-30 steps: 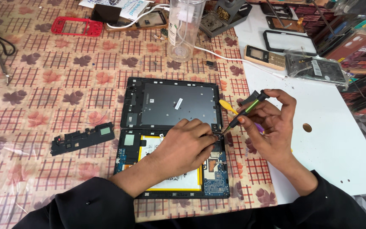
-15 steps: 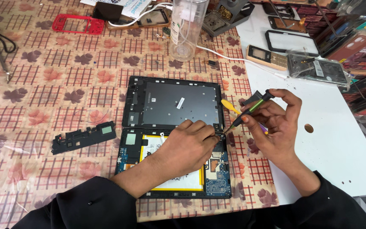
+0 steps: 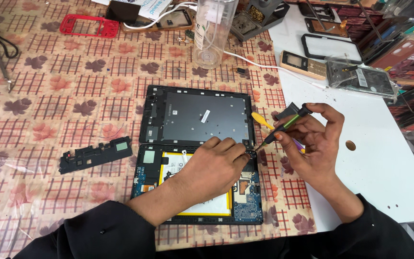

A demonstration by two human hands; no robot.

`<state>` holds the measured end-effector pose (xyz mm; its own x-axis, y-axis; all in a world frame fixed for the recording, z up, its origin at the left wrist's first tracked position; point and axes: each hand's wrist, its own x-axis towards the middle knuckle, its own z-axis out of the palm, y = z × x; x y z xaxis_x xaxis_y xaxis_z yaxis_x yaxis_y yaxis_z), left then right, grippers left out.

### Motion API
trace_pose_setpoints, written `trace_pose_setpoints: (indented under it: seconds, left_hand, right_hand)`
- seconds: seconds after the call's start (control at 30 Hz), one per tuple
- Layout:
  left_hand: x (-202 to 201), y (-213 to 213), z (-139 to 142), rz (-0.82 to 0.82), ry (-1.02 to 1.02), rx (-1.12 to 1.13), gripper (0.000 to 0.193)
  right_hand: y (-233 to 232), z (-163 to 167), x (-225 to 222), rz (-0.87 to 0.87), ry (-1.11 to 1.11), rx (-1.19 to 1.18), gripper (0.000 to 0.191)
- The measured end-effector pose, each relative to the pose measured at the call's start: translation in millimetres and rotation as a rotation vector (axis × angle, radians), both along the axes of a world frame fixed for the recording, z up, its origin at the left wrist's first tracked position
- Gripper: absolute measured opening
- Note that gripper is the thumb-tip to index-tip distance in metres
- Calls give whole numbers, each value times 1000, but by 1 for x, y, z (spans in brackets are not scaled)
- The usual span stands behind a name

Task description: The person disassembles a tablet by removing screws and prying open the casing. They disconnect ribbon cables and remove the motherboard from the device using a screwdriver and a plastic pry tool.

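An opened tablet [image 3: 200, 117] lies in front of me, its grey inner frame above and its circuit board and yellow battery [image 3: 202, 208] below. My left hand [image 3: 214, 168] rests on the battery area, fingertips pressing at the right edge of the board. My right hand [image 3: 310, 144] holds a small black and green screwdriver [image 3: 286, 125], its tip pointing down at the tablet's right edge beside my left fingertips. A yellow pry tool [image 3: 260, 120] lies next to the tablet's right side.
A black plastic strip [image 3: 94, 154] lies left of the tablet. A clear bottle [image 3: 212, 33], a red phone frame [image 3: 88, 25], phone parts and a bagged part [image 3: 360, 79] sit at the back. A white mat [image 3: 374, 158] covers the table's right side.
My right hand has tilted the screwdriver slightly and kept its tip at the tablet's right edge. My left hand has stayed in place.
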<state>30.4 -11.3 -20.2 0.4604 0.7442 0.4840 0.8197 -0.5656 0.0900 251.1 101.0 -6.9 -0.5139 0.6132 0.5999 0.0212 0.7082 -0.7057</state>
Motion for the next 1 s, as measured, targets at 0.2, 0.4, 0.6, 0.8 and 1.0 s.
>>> trace_pose_setpoints:
  seconds: [0.2,0.4,0.6,0.8,1.0]
  left_hand:
    - [1,0,0,3,10,3,26]
    - [1,0,-1,5,27,-3,27]
    - [2,0,0,6,30,10,26]
    - [1,0,-1,4,28,9,24]
    - [2,1,-1,4,25,13,24]
  right_hand:
    - [1,1,2,11,-8,46,65]
    - [1,0,3,17,-28,55,65]
    - [1,0,4,17,-31,67,65]
    - [0,0,4,14,-30,68,65]
    - [1,0,4,13,-42,81,66]
